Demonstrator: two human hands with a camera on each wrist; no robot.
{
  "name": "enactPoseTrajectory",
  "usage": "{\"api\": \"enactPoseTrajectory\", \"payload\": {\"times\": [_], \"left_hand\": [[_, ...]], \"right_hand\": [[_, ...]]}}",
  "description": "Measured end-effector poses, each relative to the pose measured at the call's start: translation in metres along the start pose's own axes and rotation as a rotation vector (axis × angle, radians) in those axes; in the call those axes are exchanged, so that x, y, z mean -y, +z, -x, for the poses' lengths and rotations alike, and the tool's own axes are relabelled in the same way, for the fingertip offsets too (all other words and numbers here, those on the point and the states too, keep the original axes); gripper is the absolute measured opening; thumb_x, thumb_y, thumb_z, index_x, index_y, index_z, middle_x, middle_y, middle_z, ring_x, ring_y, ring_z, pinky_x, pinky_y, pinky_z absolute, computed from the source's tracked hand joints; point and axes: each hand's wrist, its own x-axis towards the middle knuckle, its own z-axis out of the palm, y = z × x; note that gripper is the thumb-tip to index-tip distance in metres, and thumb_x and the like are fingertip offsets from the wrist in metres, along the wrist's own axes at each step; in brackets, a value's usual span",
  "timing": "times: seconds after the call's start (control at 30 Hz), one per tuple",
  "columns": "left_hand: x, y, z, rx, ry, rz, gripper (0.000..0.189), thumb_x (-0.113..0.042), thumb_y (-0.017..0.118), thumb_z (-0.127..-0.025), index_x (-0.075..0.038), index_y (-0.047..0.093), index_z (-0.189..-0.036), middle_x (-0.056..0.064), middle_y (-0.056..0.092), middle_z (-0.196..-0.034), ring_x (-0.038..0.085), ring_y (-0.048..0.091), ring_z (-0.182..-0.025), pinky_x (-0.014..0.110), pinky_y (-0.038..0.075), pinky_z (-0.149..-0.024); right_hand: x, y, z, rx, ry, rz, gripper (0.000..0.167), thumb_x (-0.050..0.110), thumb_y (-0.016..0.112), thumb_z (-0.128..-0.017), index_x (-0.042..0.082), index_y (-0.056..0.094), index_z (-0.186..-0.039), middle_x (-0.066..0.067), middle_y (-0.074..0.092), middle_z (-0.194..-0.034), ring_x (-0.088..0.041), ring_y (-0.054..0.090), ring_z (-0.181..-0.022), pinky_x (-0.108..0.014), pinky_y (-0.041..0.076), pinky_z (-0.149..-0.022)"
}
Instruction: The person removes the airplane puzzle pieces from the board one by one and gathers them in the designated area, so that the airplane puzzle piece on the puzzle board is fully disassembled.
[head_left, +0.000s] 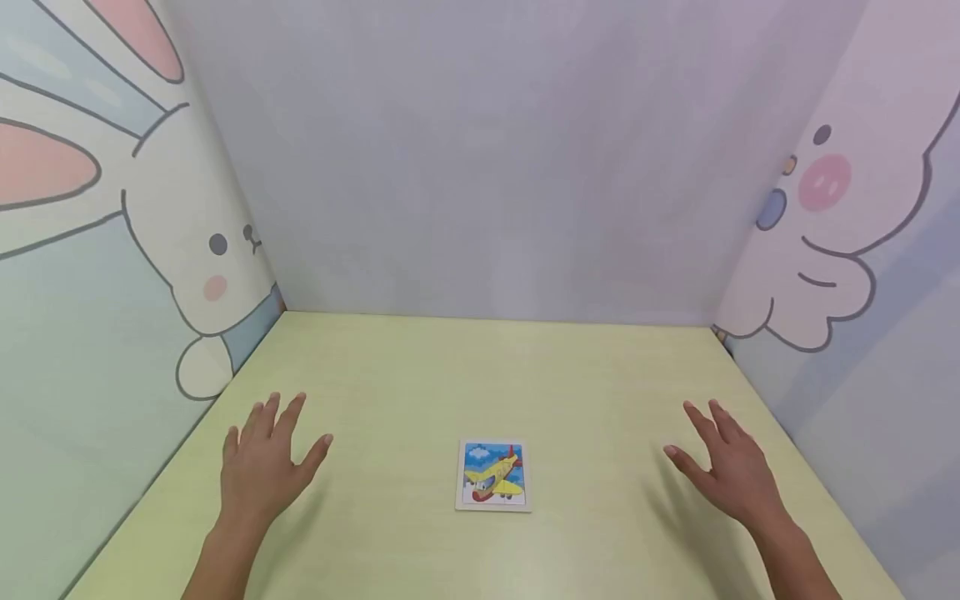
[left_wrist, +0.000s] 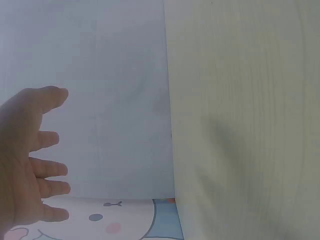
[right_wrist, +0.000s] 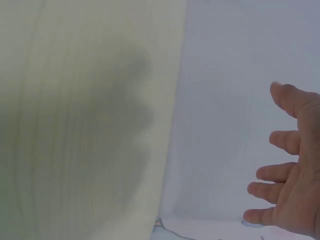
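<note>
So the biggest thing here is a plain greyish back wall (head_left: 495, 158), with a pale yellow, faintly wood-grained table (head_left: 375, 392) running right up to it. Left wall (head_left: 75, 350) and right wall (head_left: 907, 417) box it in on the sides, both with cartoon prints: a big white rabbit (head_left: 165, 225) with pink inner ears on the left one, and a pig (head_left: 870, 179) with a pink snout on the right one. Then you've got two bare hands over the table, one each side. The left hand (head_left: 262, 475) is spread, fingers pointing away and thumb stuck out toward the middle. The right hand (head_left: 738, 479) is pretty much the mirror of that, also spread, thumb inward, and the wrist views show the same gaps between the fingers on both. Soft shadows fall on the tabletop near each. The square picture board (head_left: 493, 477) lies flat on the table between them, around the middle and toward the near side, well apart from both thumbs. It has a pale border, and on it there's a yellow plane (head_left: 497, 482) with a red nose, plus a little white cloud (head_left: 477, 452) up in the corner.
</note>
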Motion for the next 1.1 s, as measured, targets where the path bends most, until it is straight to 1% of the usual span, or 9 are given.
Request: {"api": "enactPoseTrajectory", "payload": {"times": [0.13,0.3,0.43,0.5,0.57,0.63,0.7,0.9,1.1], "left_hand": [[-0.003,0.002,-0.002,-0.112,0.070,0.079,0.060,-0.027,0.077,-0.076,0.000,0.061,-0.128,0.034,0.058,-0.127,0.055,0.056,-0.111,0.072,0.040,-0.084],[-0.011,0.005,-0.003,-0.124,0.131,0.153,0.056,-0.019,0.079,-0.074,0.001,0.064,-0.124,0.031,0.064,-0.120,0.051,0.063,-0.101,0.066,0.048,-0.076],[-0.019,0.009,-0.003,-0.097,0.180,0.195,0.051,-0.015,0.080,-0.074,0.000,0.067,-0.121,0.028,0.066,-0.118,0.048,0.065,-0.100,0.063,0.050,-0.075],[-0.024,0.010,-0.002,-0.070,0.185,0.217,0.048,-0.014,0.080,-0.075,0.000,0.068,-0.120,0.027,0.066,-0.118,0.047,0.066,-0.101,0.062,0.052,-0.075],[-0.028,0.011,-0.001,-0.050,0.186,0.245,0.045,-0.012,0.080,-0.076,0.000,0.069,-0.118,0.026,0.066,-0.118,0.046,0.067,-0.099,0.060,0.053,-0.074],[-0.032,0.012,0.001,-0.030,0.182,0.270,0.044,-0.012,0.080,-0.078,0.000,0.069,-0.118,0.025,0.066,-0.119,0.045,0.067,-0.099,0.059,0.054,-0.075],[-0.035,0.013,0.002,0.000,0.175,0.292,0.043,-0.012,0.080,-0.080,-0.001,0.069,-0.119,0.023,0.066,-0.120,0.043,0.068,-0.099,0.058,0.054,-0.075],[-0.042,0.014,0.003,0.121,0.194,0.332,0.042,-0.015,0.078,-0.084,-0.005,0.068,-0.124,0.016,0.066,-0.125,0.037,0.066,-0.109,0.058,0.053,-0.080],[-0.048,0.016,0.001,0.172,0.252,0.370,0.043,-0.016,0.078,-0.085,-0.008,0.067,-0.125,0.010,0.066,-0.126,0.031,0.066,-0.110,0.053,0.054,-0.082]], "right_hand": [[0.006,0.004,0.001,-0.018,-0.007,-0.050,0.065,0.029,0.072,-0.092,0.001,0.046,-0.145,-0.038,0.039,-0.145,-0.064,0.042,-0.119,-0.076,0.035,-0.084],[0.014,0.009,0.001,0.010,-0.006,-0.116,0.061,0.025,0.071,-0.093,-0.002,0.046,-0.143,-0.037,0.041,-0.143,-0.064,0.042,-0.119,-0.077,0.035,-0.081],[0.019,0.014,0.001,0.025,-0.031,-0.197,0.060,0.020,0.071,-0.093,-0.004,0.046,-0.143,-0.036,0.043,-0.142,-0.060,0.040,-0.124,-0.074,0.036,-0.086],[0.022,0.017,0.001,0.021,-0.056,-0.222,0.059,0.017,0.071,-0.093,-0.004,0.047,-0.142,-0.033,0.046,-0.141,-0.057,0.042,-0.125,-0.061,0.039,-0.097],[0.024,0.020,-0.001,0.008,-0.090,-0.237,0.058,0.014,0.072,-0.091,-0.004,0.049,-0.141,-0.029,0.050,-0.140,-0.052,0.045,-0.124,-0.037,0.037,-0.106],[0.026,0.023,-0.002,-0.007,-0.123,-0.242,0.057,0.012,0.073,-0.090,-0.003,0.050,-0.140,-0.025,0.053,-0.138,-0.046,0.049,-0.122,-0.016,0.032,-0.101],[0.028,0.025,-0.003,-0.018,-0.144,-0.245,0.056,0.010,0.074,-0.089,-0.002,0.052,-0.139,-0.021,0.056,-0.136,-0.037,0.053,-0.118,-0.007,0.029,-0.094],[0.038,0.031,-0.007,-0.001,-0.140,-0.268,0.053,0.009,0.075,-0.088,-0.001,0.056,-0.136,-0.013,0.062,-0.131,-0.020,0.058,-0.112,-0.028,0.047,-0.086],[0.052,0.038,-0.014,0.040,-0.133,-0.366,0.049,0.006,0.074,-0.089,-0.004,0.057,-0.134,-0.017,0.063,-0.130,-0.036,0.063,-0.109,-0.052,0.052,-0.086]]}}
